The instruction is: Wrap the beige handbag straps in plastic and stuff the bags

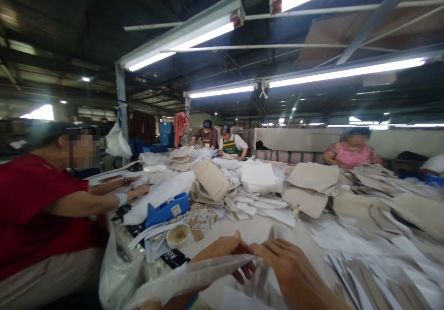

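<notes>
A clear plastic bag [204,273] stretches across the front of the table, low in the view. My left hand [225,250] is closed on its upper edge, the fingers partly seen through the film. Close against it, my right hand [291,266] grips the same edge, with the fingertips bent over the plastic. Just beyond my left hand are a round tub [178,236] of yellowish stuff and a heap of tags with strings [203,216]. A blue tape dispenser [168,209] stands behind the tub.
Beige handbags [310,180] and white paper [260,176] pile up ahead and to the right. Grey-brown strips [367,280] lie at the lower right. A co-worker in red [45,199] reaches over the table at left. Several others work farther back. A white plastic bag [120,264] hangs at the table's edge.
</notes>
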Motion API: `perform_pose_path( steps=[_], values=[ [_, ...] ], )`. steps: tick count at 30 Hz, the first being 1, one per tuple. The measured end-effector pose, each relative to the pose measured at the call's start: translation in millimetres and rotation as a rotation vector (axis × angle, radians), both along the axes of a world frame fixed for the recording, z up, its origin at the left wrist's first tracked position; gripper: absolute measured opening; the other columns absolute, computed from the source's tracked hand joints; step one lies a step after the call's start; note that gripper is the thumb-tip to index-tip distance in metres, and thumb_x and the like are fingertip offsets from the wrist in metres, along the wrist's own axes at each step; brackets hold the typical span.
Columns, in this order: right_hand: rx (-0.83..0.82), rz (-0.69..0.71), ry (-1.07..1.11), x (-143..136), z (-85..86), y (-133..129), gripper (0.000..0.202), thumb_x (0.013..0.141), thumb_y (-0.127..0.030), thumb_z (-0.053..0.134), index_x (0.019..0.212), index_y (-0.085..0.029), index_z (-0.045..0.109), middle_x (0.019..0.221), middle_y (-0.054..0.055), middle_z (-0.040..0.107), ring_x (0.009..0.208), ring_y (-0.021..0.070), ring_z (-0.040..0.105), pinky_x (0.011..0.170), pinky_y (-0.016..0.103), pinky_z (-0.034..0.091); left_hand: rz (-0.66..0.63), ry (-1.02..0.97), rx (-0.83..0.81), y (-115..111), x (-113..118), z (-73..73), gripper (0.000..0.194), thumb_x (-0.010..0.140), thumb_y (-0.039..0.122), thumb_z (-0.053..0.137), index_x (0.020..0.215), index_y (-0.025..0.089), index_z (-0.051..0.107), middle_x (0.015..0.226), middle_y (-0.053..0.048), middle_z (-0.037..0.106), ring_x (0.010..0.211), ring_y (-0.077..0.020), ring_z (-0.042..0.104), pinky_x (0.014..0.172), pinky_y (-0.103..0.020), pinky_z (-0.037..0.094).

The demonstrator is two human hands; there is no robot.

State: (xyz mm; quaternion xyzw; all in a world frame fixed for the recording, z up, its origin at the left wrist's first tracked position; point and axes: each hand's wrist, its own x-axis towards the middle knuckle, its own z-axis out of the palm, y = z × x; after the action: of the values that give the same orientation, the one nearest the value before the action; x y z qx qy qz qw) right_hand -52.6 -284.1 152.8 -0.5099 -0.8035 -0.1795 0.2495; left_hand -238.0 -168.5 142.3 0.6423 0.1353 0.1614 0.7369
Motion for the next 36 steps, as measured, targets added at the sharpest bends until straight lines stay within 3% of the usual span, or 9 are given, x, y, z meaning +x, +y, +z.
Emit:
perform_pose_path(
  steps=[5,9,12,16,20,23,27,31,36],
  values=[
    [0.277,-0.136,0.181,35.2,-10.3,33.7,0.044,0.082,-0.008,0.038,0.114,-0.020,0.066,0.111,0.007,0.073,0.098,0.0210,0.070,0.085,0.030,0.054,-0.271,-0.027,-0.311,-28.3,-49.2,30.9,0.066,0.080,0.065,0.059,0.122,0.013,0.063,0.083,-0.008,0.070,0.072,-0.0172,0.066,0.065,-0.025,0.046],
    [0.274,-0.206,0.321,52.3,-15.3,58.0,0.037,0.091,-0.030,0.037,0.110,-0.022,0.067,0.109,0.005,0.074,0.092,0.0248,0.072,0.079,0.036,0.057,-0.099,-0.094,-0.420,-45.1,-80.1,24.2,0.058,0.077,0.043,0.072,0.122,0.007,0.064,0.088,-0.010,0.070,0.070,-0.0129,0.064,0.062,-0.019,0.046],
    [0.218,-0.290,0.368,58.1,-15.2,72.0,0.040,0.088,-0.031,0.035,0.110,-0.023,0.068,0.103,0.006,0.074,0.089,0.0269,0.071,0.078,0.039,0.055,-0.011,-0.044,-0.466,-55.6,-89.4,9.2,0.043,0.075,0.026,0.075,0.113,0.005,0.069,0.088,-0.010,0.069,0.068,-0.0096,0.064,0.066,-0.016,0.048],
    [0.130,-0.386,0.422,51.3,-9.5,80.4,0.045,0.079,-0.016,0.037,0.113,-0.018,0.065,0.111,0.011,0.070,0.102,0.0281,0.064,0.091,0.042,0.049,0.009,0.015,-0.428,-61.3,-79.9,-2.4,0.040,0.070,0.027,0.077,0.102,0.004,0.070,0.070,-0.009,0.068,0.049,-0.0100,0.060,0.048,-0.017,0.046],
    [0.147,-0.473,0.621,22.9,-5.9,64.7,0.037,0.078,-0.031,0.051,0.107,-0.010,0.063,0.113,0.021,0.062,0.111,0.0353,0.053,0.096,0.049,0.043,0.161,-0.037,-0.283,-56.0,-63.6,-3.6,0.030,0.078,0.030,0.069,0.099,0.009,0.065,0.070,-0.009,0.070,0.044,-0.0137,0.061,0.043,-0.020,0.047],
    [-0.274,-0.316,1.009,-10.3,-7.5,40.7,0.040,0.085,-0.051,0.049,0.089,-0.014,0.065,0.094,0.015,0.065,0.095,0.0292,0.060,0.090,0.045,0.045,0.249,-0.053,-0.184,-51.8,-50.6,-2.3,0.025,0.083,0.030,0.065,0.098,0.010,0.062,0.074,-0.009,0.070,0.049,-0.0127,0.063,0.048,-0.021,0.049],
    [-0.864,0.191,1.455,-46.4,-8.1,20.0,0.050,0.085,-0.063,0.053,0.077,-0.015,0.065,0.065,0.003,0.063,0.057,0.0157,0.058,0.058,0.030,0.048,0.219,-0.035,-0.103,-51.0,-29.1,-3.3,0.026,0.084,0.032,0.065,0.095,0.010,0.062,0.081,-0.011,0.071,0.052,-0.0137,0.064,0.050,-0.023,0.051],
    [-0.775,0.201,1.623,-46.5,4.6,25.1,0.032,0.086,-0.047,0.061,0.084,-0.015,0.068,0.067,0.002,0.067,0.044,0.0116,0.053,0.043,0.025,0.042,0.056,0.013,-0.190,-52.1,-19.3,-9.1,0.035,0.088,0.042,0.061,0.101,0.010,0.064,0.084,-0.013,0.072,0.062,-0.0182,0.069,0.061,-0.029,0.054],
    [-0.547,0.210,1.775,-22.9,22.3,35.9,0.025,0.091,-0.032,0.058,0.085,-0.012,0.071,0.088,0.012,0.075,0.087,0.0220,0.071,0.085,0.034,0.054,-0.154,0.062,-0.324,-57.8,-25.2,-22.3,0.042,0.095,0.045,0.049,0.099,0.007,0.067,0.086,-0.016,0.073,0.068,-0.0179,0.070,0.066,-0.027,0.053]
  ],
)
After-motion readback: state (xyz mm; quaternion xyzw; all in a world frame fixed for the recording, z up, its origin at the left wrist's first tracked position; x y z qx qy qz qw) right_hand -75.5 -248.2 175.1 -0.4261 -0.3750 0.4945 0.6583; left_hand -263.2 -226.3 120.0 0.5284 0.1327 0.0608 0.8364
